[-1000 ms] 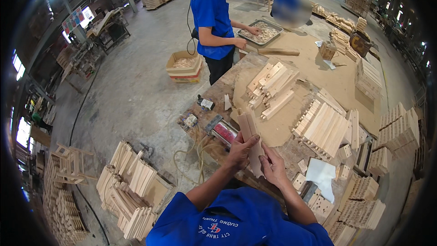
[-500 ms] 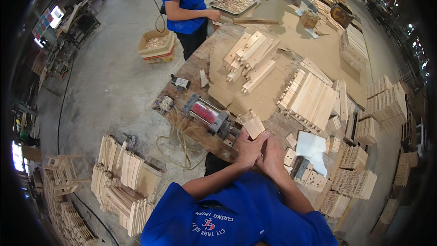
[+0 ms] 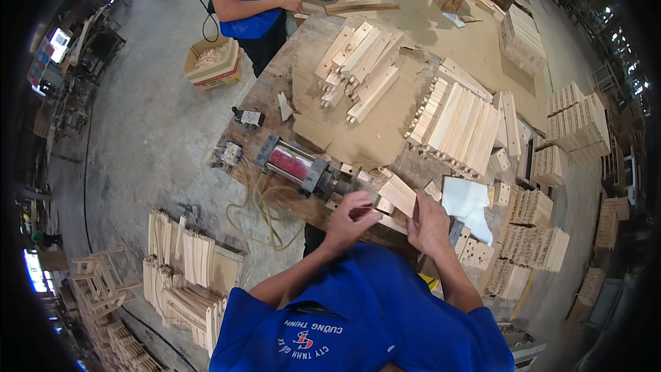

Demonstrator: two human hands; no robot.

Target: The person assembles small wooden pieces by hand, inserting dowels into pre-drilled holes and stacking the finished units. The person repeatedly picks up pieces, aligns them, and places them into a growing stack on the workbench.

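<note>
A wooden workbench (image 3: 284,62) is filling the middle and right of the frame, carrying a row of pale slats (image 3: 465,127) right of centre. At lower centre the person is wearing a blue shirt (image 3: 392,310). A pneumatic cylinder (image 3: 290,164), red showing in its barrel, is lying left of centre, its rod end pointing toward the 2 hands. The right hand (image 3: 428,226) is gripping the right end of a pale wooden block (image 3: 398,194), just below and right of centre, between bent fingers. The left hand (image 3: 348,224) is holding its fingers curled and parted, apparently around nothing. The block is lying up and right of the left fingertips, its long axis seemingly running from upper left to lower right, though foreshortening is blurring this; the right hand is nearer. White lettering is curving upside down around a red-and-white emblem (image 3: 303,339) on the shirt.
</note>
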